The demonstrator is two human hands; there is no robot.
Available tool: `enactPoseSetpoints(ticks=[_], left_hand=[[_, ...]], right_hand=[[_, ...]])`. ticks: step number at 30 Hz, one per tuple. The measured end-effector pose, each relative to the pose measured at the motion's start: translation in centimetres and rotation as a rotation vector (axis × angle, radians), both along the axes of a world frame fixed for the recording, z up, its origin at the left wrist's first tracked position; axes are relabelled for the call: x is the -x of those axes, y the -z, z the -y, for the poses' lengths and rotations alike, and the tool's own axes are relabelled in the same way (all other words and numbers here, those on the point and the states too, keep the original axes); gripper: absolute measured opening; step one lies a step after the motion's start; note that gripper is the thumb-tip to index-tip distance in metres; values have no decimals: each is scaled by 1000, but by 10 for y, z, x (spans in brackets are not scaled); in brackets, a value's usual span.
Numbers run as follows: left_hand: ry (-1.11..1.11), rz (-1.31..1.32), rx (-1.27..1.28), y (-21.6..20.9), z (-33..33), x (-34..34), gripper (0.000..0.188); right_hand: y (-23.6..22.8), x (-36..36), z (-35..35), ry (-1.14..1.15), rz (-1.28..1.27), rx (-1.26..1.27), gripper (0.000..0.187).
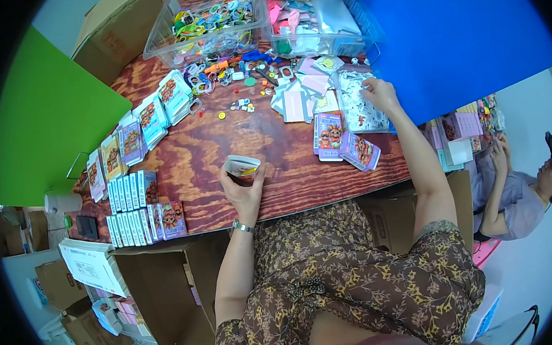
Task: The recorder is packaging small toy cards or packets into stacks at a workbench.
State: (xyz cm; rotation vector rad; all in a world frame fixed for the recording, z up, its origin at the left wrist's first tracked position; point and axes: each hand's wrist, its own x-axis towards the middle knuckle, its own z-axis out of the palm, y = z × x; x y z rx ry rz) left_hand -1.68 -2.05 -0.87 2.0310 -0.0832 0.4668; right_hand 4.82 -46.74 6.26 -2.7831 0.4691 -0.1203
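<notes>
One carton (244,165), frame centre, we judge light, crushable and best held by its walls, where our left grip (244,190) clasps it; whether our right grip (380,94) is closed we cannot tell.

No wording is legible. Small print marks the purple boxes (329,137) below and left of the right grip (380,95), the pale packs (174,96) up and left of the left grip (245,186), and the white stack (94,266) lower left of it; a reddish mark stands on the brown carton (111,43) farther up-left.
</notes>
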Motion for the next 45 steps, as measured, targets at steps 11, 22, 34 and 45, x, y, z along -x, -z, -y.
enactPoseSetpoints(ticks=[11,22,34,45], left_hand=[[27,-26,10,-5,0,1,78],[25,-4,1,-3,-2,0,76],[29,10,6,-5,3,-1,75],[15,-8,54,3,0,-2,80]], right_hand=[[-18,25,-15,-294,-188,49,33],[-10,33,-5,-358,-165,-93,14],[16,10,-2,-91,30,113,49],[-26,23,-11,15,59,-78,29]])
